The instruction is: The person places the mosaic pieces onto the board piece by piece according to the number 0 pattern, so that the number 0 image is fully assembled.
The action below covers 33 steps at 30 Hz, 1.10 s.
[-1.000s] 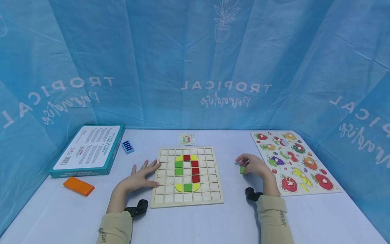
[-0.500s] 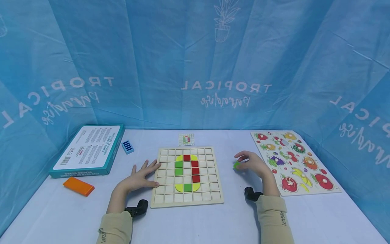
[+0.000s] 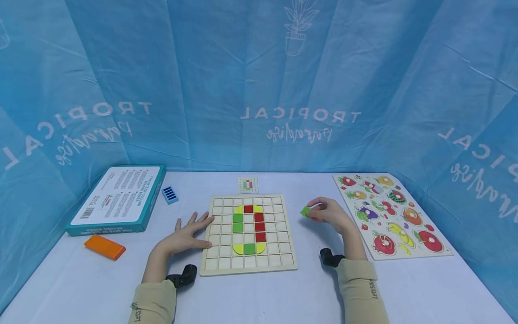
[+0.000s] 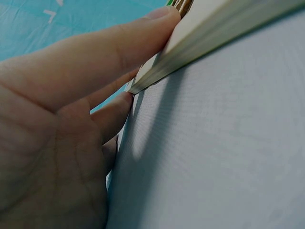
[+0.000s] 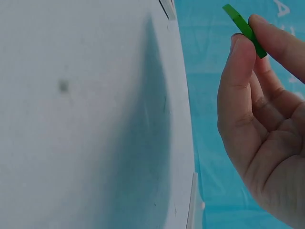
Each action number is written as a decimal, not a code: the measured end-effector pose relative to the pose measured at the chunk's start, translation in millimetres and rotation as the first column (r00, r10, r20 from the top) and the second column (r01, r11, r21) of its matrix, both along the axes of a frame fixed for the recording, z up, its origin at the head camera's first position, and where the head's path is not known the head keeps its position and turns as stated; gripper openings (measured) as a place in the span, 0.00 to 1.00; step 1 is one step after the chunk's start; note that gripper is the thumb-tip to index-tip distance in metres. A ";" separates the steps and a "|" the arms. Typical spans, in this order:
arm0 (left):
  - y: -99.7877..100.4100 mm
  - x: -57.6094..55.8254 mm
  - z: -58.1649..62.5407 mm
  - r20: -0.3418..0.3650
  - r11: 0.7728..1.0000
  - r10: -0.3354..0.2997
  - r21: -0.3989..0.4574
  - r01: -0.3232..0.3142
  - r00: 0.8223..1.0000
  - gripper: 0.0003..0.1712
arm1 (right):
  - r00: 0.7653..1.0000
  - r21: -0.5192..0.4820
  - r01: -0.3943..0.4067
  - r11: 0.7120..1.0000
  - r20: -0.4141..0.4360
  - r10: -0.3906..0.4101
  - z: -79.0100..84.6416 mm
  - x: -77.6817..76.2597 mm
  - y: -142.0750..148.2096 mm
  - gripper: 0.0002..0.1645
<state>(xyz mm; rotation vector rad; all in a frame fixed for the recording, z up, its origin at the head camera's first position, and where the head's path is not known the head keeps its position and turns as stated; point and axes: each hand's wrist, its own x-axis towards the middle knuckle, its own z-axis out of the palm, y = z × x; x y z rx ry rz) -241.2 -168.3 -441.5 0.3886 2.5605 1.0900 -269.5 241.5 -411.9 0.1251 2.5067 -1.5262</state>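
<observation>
Between thumb and finger my right hand [image 3: 329, 213] pinches a thin green tile [image 5: 245, 31], held right of the wooden grid board [image 3: 279, 261]. In the right wrist view the tile stands edge-on above the tablecloth. Red, green and yellow tiles on the board form a ring; the yellow ones are rounded at the corners. My left hand [image 3: 184, 236] is spread at the board's left side, with thumb and fingertips resting on its edge. The left wrist view shows the thumb [image 4: 119, 57] on the board's rim. Behind the board lies a small pattern card [image 3: 247, 185].
A teal box [image 3: 117, 198] stands at the left, with an orange block [image 3: 104, 247] in front of it and a small blue slotted piece [image 3: 170, 195] beside it. A fruit puzzle board [image 3: 378, 236] lies at the right. Blue curtain [image 3: 259, 90] hangs behind the table.
My right hand has moved left toward the grid board and slightly away from me, carrying the green tile. The left hand and the board have stayed put.
</observation>
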 end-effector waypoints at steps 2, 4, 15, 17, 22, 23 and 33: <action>0.3 -0.1 0.4 0.000 1.000 0.002 -0.001 -0.002 1.000 0.53 | 1.000 -0.017 -0.010 1.000 -0.007 0.010 -0.7 -0.4 -2.0 0.19; 0.7 -0.3 0.7 0.001 1.000 0.002 -0.003 -0.002 1.000 0.52 | 1.000 -0.022 -0.022 1.000 -0.012 0.022 -1.2 -0.6 -4.2 0.18; 2.1 -1.4 1.6 -0.008 1.000 -0.005 -0.012 0.004 1.000 0.52 | 0.997 -0.009 -0.075 0.997 -0.035 0.075 2.0 -4.2 -24.2 0.14; 1.7 -1.3 1.5 -0.006 1.000 -0.004 -0.012 0.004 1.000 0.52 | 0.996 -0.016 -0.085 0.996 -0.038 0.084 3.7 -5.2 -30.7 0.13; 0.6 -0.7 0.9 0.000 1.000 -0.003 -0.014 0.003 1.000 0.53 | 0.995 -0.022 -0.100 0.995 -0.026 0.099 7.4 -6.8 -50.7 0.13; 0.3 -0.6 0.7 0.002 1.000 -0.003 -0.014 0.003 1.000 0.53 | 0.994 -0.022 -0.106 0.994 -0.026 0.105 7.9 -7.0 -54.7 0.13; -0.6 -0.1 -0.3 0.003 1.000 -0.004 -0.010 0.004 1.000 0.53 | 0.986 -0.053 -0.168 0.984 -0.032 0.166 8.2 -7.9 -84.6 0.11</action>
